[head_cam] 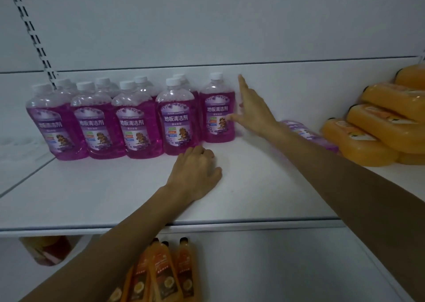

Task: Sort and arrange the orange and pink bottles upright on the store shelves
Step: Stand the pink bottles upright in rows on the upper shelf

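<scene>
On the white metal store shelf (253, 186), a double row of clear plastic bottles of pink floor cleaner with white caps (135, 119) stands upright from nine o'clock toward the centre. The rightmost upright pink bottle (217, 113) stands at about twelve o'clock, close to the back panel. The right hand (251, 111) is just beside it, fingers spread and straight, thumb tip touching its purple label; it grips nothing. At two o'clock, behind that forearm, one more pink bottle lying on its side (305, 133) is partly hidden. Past it, at three o'clock, a heap of orange plastic bottles (377, 129) lies stacked sideways. The left hand (195, 172) rests on the bare shelf at the centre, fingers curled under in a loose fist, knuckles near the base of the front pink bottle; it holds nothing. At six o'clock, on the lower shelf, several tall orange bottles with black caps (165, 271) stand together.
</scene>
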{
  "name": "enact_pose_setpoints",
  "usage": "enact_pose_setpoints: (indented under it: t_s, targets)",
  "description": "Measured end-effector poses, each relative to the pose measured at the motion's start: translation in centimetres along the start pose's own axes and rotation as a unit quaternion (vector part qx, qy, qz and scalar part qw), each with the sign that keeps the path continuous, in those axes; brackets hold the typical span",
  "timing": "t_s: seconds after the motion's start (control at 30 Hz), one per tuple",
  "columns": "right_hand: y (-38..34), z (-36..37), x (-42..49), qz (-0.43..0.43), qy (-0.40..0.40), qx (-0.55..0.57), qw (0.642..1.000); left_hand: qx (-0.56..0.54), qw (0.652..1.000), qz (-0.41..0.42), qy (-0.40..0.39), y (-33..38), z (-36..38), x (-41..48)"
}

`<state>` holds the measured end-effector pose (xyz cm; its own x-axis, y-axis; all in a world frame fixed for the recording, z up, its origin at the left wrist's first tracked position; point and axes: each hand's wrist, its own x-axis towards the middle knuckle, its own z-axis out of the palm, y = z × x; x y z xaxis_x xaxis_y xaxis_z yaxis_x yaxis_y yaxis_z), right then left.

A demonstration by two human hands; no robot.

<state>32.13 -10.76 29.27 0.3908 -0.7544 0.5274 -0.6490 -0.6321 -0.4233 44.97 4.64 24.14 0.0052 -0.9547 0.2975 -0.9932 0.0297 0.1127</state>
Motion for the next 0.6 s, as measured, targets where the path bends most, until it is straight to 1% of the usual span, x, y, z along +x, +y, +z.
enact_pose_setpoints:
  t_s: [0.07, 0.13, 0.2, 0.3, 0.37, 0.47, 0.53, 0.6]
  targets:
    - [1.5, -2.5, -0.2, 0.015, 0.0, -0.016, 1.0, -0.002, 1.0, 0.01, -0.002, 0.7, -0.4, 0.5]
    - [3.3, -4.8, -0.7, 0.034, 0.002, -0.035, 0.999, -0.052, 0.999, 0.009, 0.008, 2.2, -0.8, 1.5]
    - [5.2, -6.6, -1.6, 0.065, 0.0, -0.029, 0.997, -0.108, 0.994, 0.013, 0.022, 4.3, -0.8, 2.8]
    - [7.9, -8.3, -3.2, 0.124, -0.013, -0.004, 0.992, -0.187, 0.982, 0.005, -0.009, 8.2, -0.1, 4.5]
    - [9.2, -8.9, -4.1, 0.16, -0.045, -0.004, 0.986, -0.229, 0.973, -0.026, -0.032, 10.8, 0.4, 5.4]
    - [10.1, -9.2, -4.8, 0.186, -0.092, -0.013, 0.978, -0.219, 0.971, -0.09, -0.037, 13.6, 1.3, 6.6]
    - [10.3, -8.9, -5.0, 0.196, -0.12, -0.008, 0.973, -0.223, 0.967, -0.109, -0.054, 14.6, 2.0, 7.3]
    - [10.4, -8.5, -5.1, 0.201, -0.163, 0.003, 0.966, -0.25, 0.96, -0.111, -0.067, 15.2, 2.7, 7.5]
